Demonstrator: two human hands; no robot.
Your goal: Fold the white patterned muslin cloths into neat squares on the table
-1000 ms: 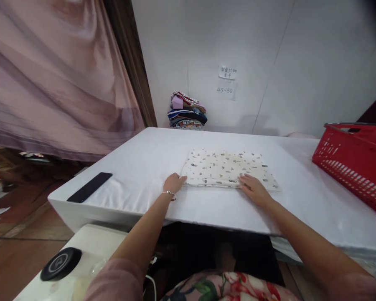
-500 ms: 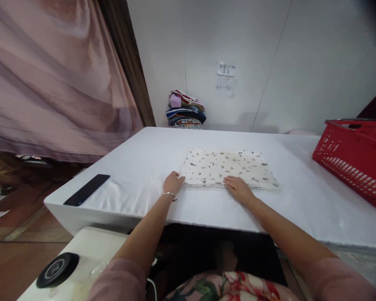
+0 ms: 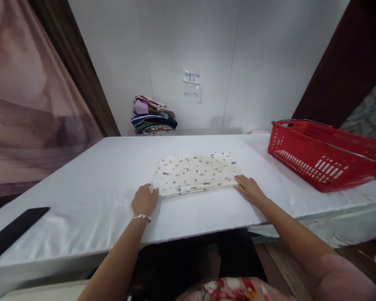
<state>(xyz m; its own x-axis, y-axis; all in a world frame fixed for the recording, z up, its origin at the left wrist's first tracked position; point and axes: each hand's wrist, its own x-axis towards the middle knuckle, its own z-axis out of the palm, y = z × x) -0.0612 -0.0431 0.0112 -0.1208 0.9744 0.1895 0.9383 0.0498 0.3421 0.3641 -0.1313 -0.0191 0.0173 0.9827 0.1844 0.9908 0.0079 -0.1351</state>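
Observation:
A folded white cloth with small grey and tan prints lies flat on the white-covered table in front of me. At its near left corner, my left hand, with a bracelet at the wrist, is closed on the edge between thumb and fingers. My right hand rests on the near right corner, its fingers stretched out and lying flat on the fabric. The cloth's near edge shows more than one layer.
A red plastic basket stands on the table at the right. Folded fabrics are stacked against the back wall, left of two paper notes. A flat black object lies at the table's left edge.
My right hand has slid from the middle of the cloth's near edge to its right corner. My left hand stays at the left corner. The view has turned right, showing more of the basket.

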